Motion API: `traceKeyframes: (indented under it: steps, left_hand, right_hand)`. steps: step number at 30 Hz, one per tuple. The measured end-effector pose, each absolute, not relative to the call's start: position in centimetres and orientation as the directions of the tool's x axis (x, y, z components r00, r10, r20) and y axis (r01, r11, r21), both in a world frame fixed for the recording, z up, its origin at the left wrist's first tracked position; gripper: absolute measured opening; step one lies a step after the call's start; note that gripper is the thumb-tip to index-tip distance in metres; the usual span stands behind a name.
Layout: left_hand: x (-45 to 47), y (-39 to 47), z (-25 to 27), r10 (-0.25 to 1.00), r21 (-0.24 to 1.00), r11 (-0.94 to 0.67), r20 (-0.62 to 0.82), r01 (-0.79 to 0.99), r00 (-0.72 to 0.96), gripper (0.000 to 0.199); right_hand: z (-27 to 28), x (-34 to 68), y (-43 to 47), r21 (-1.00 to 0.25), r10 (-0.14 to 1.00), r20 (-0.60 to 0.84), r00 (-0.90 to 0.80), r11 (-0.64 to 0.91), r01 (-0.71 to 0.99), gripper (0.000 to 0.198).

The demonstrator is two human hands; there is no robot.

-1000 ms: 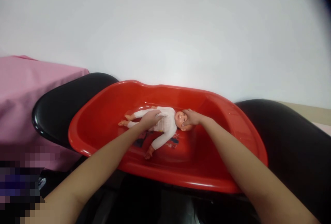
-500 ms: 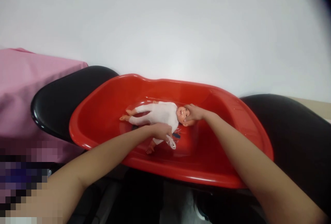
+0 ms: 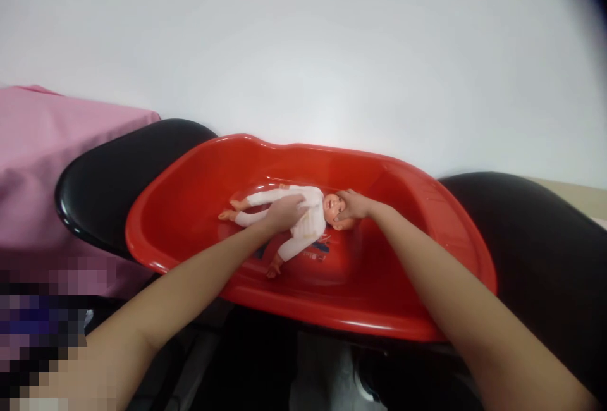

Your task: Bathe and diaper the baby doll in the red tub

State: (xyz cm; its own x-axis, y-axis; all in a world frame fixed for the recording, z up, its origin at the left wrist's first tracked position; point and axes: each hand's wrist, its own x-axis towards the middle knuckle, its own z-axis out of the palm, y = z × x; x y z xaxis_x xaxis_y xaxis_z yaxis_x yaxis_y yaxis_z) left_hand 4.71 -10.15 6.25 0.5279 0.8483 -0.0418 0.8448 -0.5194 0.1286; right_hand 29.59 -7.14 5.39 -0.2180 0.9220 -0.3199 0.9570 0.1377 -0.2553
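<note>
A baby doll (image 3: 306,243) in a white long-sleeved suit lies face up inside a red baby bathtub (image 3: 455,240), its feet toward the left. My right hand (image 3: 356,204) is closed around the top of the doll's head, the thumb by its face. Over the doll's chest is my left hand (image 3: 287,210), fingers curled against the white clothing. It seems to keep hold of the small white looped cloth seen earlier, though white against white makes that hard to make out. Beneath the doll, a dark printed marking shows on the tub floor.
The tub rests across a black seat (image 3: 109,177) at left and another black seat (image 3: 545,240) at right. Pink cloth (image 3: 61,126) drapes at far left. A pale wall (image 3: 303,50) stands right behind the tub.
My left hand has moved up and left, from the doll's near shoulder onto its chest. The white loop that hung below that hand no longer shows. My right hand stays on the head.
</note>
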Motion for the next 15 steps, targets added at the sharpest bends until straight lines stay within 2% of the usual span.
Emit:
traceKeyframes:
  steps: [3,6,9,11,13,15]
  left_hand:
    - [4.6,-10.5,6.6,0.882,0.239,-0.47,0.161,0.85,0.443,0.048]
    - [4.9,-11.1,5.2,0.778,0.287,-0.629,0.23,0.722,0.585,0.042]
    - [5.8,-11.6,2.9,0.523,0.136,-0.852,0.168,0.505,0.836,0.033]
    - [6.5,-11.8,1.3,0.371,0.006,-0.928,0.117,0.373,0.921,0.028]
    - [7.2,-11.9,0.1,0.287,-0.101,-0.95,0.083,0.294,0.954,0.026]
    - [7.8,-11.8,-0.6,0.254,-0.162,-0.951,0.085,0.265,0.964,0.026]
  right_hand:
    - [5.4,29.5,-7.1,-0.252,0.928,-0.314,-0.2,0.122,0.96,0.084]
    - [5.4,29.4,-7.0,-0.244,0.923,-0.323,-0.208,0.131,0.961,0.083]
    - [5.2,29.5,-6.9,-0.223,0.923,-0.311,-0.225,0.159,0.962,0.084]
    - [4.9,29.6,-6.8,-0.223,0.925,-0.304,-0.229,0.165,0.961,0.085]
    - [4.8,29.6,-6.8,-0.223,0.925,-0.307,-0.223,0.158,0.962,0.085]
    - [4.7,29.6,-6.8,-0.22,0.927,-0.308,-0.213,0.149,0.964,0.086]
